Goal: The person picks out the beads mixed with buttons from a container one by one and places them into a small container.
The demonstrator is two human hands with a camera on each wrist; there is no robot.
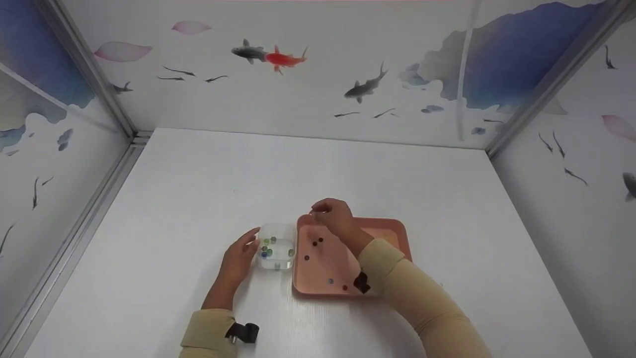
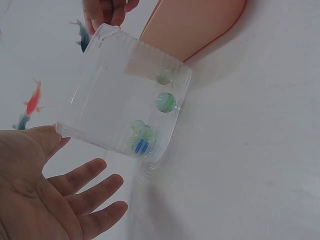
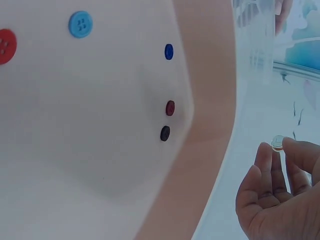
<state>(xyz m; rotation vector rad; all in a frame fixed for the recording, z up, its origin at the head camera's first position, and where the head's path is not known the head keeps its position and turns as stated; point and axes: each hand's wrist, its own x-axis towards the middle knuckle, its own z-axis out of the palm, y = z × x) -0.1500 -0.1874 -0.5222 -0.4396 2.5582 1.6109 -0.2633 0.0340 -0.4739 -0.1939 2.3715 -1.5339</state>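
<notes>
A clear plastic box [image 1: 276, 247] [image 2: 125, 95] holding several green and blue glass marbles [image 2: 165, 102] stands against the left side of a pink tray [image 1: 387, 229] [image 3: 210, 75]. My left hand [image 1: 251, 243] [image 2: 75, 175] lies open at the box's left side, its thumb touching a corner. Loose buttons lie in the tray: red [image 3: 5, 46], light blue [image 3: 80, 24], dark blue [image 3: 169, 51], maroon [image 3: 170, 107] and black [image 3: 165, 133]. My right hand [image 1: 318, 211] [image 3: 276, 150] hovers over the tray's far left corner and pinches a small clear round piece [image 3: 277, 142] between thumb and forefinger.
The white table [image 1: 198, 189] is walled on three sides by panels painted with fish [image 1: 283, 58]. Metal rails [image 1: 114, 164] run along the corners. The right forearm lies across the tray's near right part and hides some of it.
</notes>
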